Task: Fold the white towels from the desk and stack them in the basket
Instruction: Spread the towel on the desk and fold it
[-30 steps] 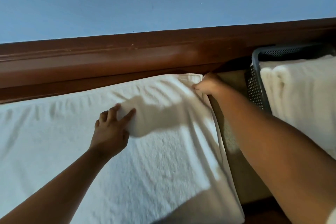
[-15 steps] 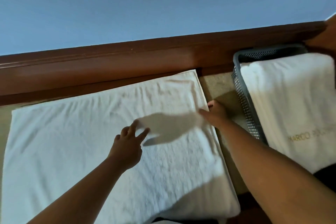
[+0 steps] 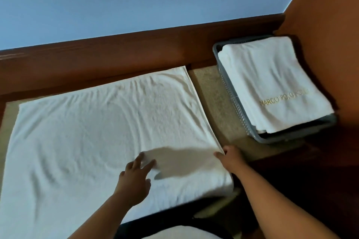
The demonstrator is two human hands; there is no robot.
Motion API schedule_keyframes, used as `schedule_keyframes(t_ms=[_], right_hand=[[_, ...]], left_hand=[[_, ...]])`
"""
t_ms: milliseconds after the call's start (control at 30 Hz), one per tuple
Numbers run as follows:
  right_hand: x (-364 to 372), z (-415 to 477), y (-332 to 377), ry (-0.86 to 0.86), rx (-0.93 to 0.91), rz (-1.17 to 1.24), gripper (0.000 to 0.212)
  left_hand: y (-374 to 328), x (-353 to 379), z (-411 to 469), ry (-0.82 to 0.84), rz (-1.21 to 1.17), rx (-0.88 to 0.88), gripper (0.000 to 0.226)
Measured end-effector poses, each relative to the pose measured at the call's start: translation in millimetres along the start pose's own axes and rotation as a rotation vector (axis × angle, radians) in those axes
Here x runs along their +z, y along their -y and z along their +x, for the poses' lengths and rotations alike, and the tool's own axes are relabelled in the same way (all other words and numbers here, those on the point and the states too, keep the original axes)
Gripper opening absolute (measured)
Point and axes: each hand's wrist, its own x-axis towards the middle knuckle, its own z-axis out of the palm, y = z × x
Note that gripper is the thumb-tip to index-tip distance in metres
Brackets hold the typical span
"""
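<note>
A large white towel (image 3: 101, 134) lies spread flat over the desk, folded double, with its right edge running from the back toward me. My left hand (image 3: 136, 178) rests on it with straight fingers, palm down, near the front right. At the towel's right edge my right hand (image 3: 230, 158) pinches the layered border. To the right stands a grey perforated basket (image 3: 232, 101) holding a stack of folded white towels (image 3: 272, 83); the top one bears gold lettering.
A beige desk surface (image 3: 211, 103) shows as a strip between the towel and the basket. A dark wooden rail (image 3: 116, 52) runs along the back under a blue wall. An orange-brown panel (image 3: 330, 25) closes the right side behind the basket.
Both hands slid along the towel from its far edge toward the front. My right hand moved down the right border. The view drew back, showing the whole basket.
</note>
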Motion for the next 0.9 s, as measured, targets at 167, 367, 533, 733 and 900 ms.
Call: schedule_keyframes(t_ms=[167,367,533,733,900], right_hand=[[12,-33,13,-0.229,0.046,-0.066,0.033],[36,-77,17,-0.146,-0.331,-0.437,0.053],[72,-117,28,0.108,-0.503,-0.51,0.055],[106,-141,100,0.228,-0.593,-0.533,0.057],[166,-166,190,0.363,-0.625,-0.604,0.06]], left_hand=[[-1,23,-36,0.0,-0.04,-0.053,0.065],[25,46,-81,-0.027,-0.094,-0.154,0.066],[88,61,-117,-0.076,-0.208,-0.383,0.061],[196,57,-149,-0.104,-0.315,-0.548,0.063],[271,52,-177,-0.097,-0.381,-0.659,0.065]])
